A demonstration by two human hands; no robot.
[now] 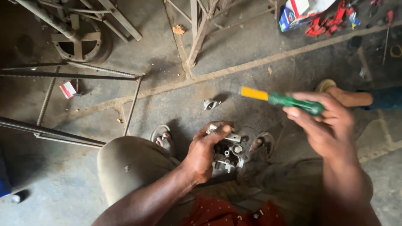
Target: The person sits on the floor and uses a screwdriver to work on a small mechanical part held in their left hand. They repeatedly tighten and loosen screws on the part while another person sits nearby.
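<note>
One carburetor [229, 154], grey cast metal, sits low between the knees just above the floor [251, 83], with the left hand [204, 155] clamped around its left side and the thumb laid over the top edge. Likely rigid and dense for its size, cast body with small ports and brass fittings poking out; probably oily, so grip the solid body block, not the thin levers or protruding bits, which look the easiest to bend. Right hand [328, 125] is raised apart from it, fingers closed on one screwdriver [284, 100] with a green translucent handle and a yellow band; its shaft end is blurred, can't tell the tip type. Count nearby: one small loose metal fitting [210, 104] on the floor just beyond the carburetor, two sandalled feet [163, 137], one more foot [345, 95] of another person at right. Further out: steel rebar frame [83, 75], one spoked metal wheel [79, 39], a pile of red tools [328, 23] by a carton [299, 12].
</note>
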